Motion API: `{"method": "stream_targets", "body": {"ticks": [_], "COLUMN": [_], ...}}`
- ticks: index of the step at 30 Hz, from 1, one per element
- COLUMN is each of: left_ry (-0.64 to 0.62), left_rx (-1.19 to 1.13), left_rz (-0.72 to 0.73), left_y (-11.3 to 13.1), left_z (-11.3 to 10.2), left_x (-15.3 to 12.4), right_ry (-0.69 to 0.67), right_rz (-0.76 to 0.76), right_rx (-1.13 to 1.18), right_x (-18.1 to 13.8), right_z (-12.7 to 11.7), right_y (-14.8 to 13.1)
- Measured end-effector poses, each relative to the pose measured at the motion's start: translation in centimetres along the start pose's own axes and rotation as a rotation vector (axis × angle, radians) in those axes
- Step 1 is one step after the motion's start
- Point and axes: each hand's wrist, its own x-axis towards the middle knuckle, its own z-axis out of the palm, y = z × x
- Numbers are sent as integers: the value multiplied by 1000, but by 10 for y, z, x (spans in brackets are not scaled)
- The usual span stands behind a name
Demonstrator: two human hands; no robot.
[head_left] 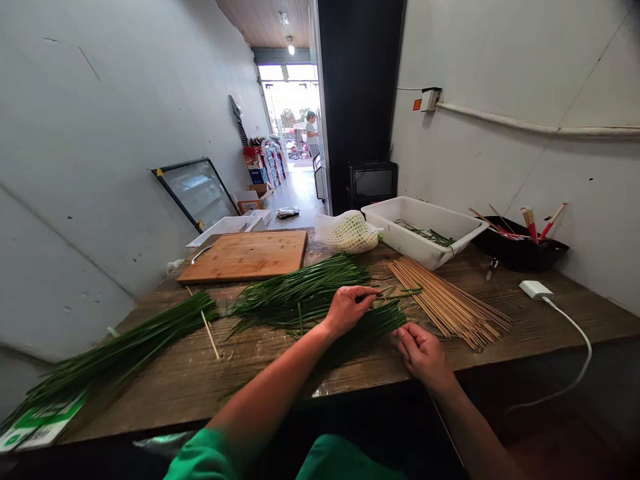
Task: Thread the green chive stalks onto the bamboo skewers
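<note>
My left hand point(347, 308) rests on a pile of long green chives point(300, 293) in the middle of the wooden table point(550, 320), fingers curled and pinching some stalks. My right hand point(423, 353) lies near the table's front edge, fingers pressed together at the end of the same chive bunch point(380, 319). A fan of bamboo skewers point(445, 303) lies just right of both hands. Another bunch of chives point(125, 347) stretches along the left side with a lone skewer point(210, 333) beside it.
A wooden cutting board point(247, 255) with a knife sits at the back left. A netted white bundle point(347, 232), a white tub point(425, 230) with some greens and a black bowl point(520, 243) of chopsticks stand at the back. A white charger point(535, 289) with cable lies right.
</note>
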Motion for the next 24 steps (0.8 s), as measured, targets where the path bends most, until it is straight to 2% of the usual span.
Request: {"method": "stream_targets", "body": {"ticks": [10,15,18,19,21,23,24], "left_ry": [-43,-241,-360,-357,-256,-128,-104], "left_rx": [80,113,116,124,211,403,515], "left_rz": [53,138,115,94,46,24,26], "left_y": [2,4,8,9,8,4,1], "left_z": [-3,-11,-18,-21,-24,-26,-27], "left_x": [-2,-2,-1,0,2,4,5], "right_ry": [31,43,54,56,55,48,47], "right_rz": [-41,-51,-62,-64,-64,-58,-53], "right_rx": [-49,-47,-53,-52,-46,-37,-33], "right_x": [1,1,2,2,2,2,2], "right_z": [-1,-1,-1,-1,-1,-1,-1], "right_y": [2,6,6,6,6,5,5]}}
